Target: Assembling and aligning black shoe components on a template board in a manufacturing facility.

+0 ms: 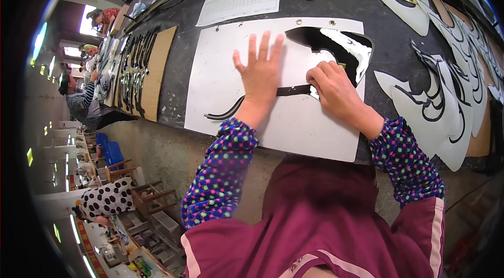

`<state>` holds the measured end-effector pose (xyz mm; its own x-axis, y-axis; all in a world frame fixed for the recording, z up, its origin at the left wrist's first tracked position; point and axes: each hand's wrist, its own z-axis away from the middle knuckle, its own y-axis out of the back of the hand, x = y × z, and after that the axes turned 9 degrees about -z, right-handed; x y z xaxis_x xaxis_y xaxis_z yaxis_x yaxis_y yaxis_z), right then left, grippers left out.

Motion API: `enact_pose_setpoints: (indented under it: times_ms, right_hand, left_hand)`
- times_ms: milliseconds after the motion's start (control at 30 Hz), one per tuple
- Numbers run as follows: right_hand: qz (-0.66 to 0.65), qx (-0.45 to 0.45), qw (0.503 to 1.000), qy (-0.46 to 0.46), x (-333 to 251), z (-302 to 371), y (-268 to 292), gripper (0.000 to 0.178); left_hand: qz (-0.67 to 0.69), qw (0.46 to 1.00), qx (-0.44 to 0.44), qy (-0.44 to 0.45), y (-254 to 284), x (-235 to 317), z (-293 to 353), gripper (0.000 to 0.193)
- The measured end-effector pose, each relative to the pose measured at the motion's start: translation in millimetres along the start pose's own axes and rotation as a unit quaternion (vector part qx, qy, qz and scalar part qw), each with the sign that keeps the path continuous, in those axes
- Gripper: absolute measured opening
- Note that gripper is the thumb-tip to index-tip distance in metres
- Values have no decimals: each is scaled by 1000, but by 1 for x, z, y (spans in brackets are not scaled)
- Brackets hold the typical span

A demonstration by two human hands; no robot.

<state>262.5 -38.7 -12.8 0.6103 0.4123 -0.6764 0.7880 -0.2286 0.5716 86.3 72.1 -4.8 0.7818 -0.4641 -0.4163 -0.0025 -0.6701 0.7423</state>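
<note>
A: Left hand (261, 68): condition?
B: Palm down over the white board (299, 128); fingers extended and spread, gripping nothing visible.
A: Right hand (335, 89)?
B: Fingers bent and bunched at the black-and-white panel (333, 47); whether they pinch anything cannot be determined.
A: Panel position?
B: Upper right of the board. A black strip (294, 90) extends between the hands.

Glossy black piece (336, 50), smooth white board (304, 126)
</note>
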Motion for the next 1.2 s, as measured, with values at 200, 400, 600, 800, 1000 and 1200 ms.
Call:
enact_pose_setpoints:
  times_ms: [200, 400, 600, 800, 1000, 1200]
  right_hand:
    - [7, -6, 1000, -3, -6, -2, 2, 7]
    - [8, -6, 1000, -4, -9, -3, 3, 11]
    - [11, -20, 1000, -21, -10, -1, 3, 13]
    - [12, -18, 1000, -12, -9, -5, 3, 18]
    - [22, -33, 999, -26, -19, -11, 8, 18]
    - [44, -34, 998, -35, -19, -9, 6, 23]
  left_hand:
    - [72, 994, -28, 72, 18, 19, -6, 48]
    - [88, 992, -78, 51, 9, 35, 1, 53]
    - [130, 988, -5, 88, 23, 32, -16, 52]
    - [140, 984, -91, 65, 11, 25, 4, 55]
    - [12, 989, -122, 84, 20, -33, 40, 59]
    - [109, 980, -135, 93, 49, -38, 75, 51]
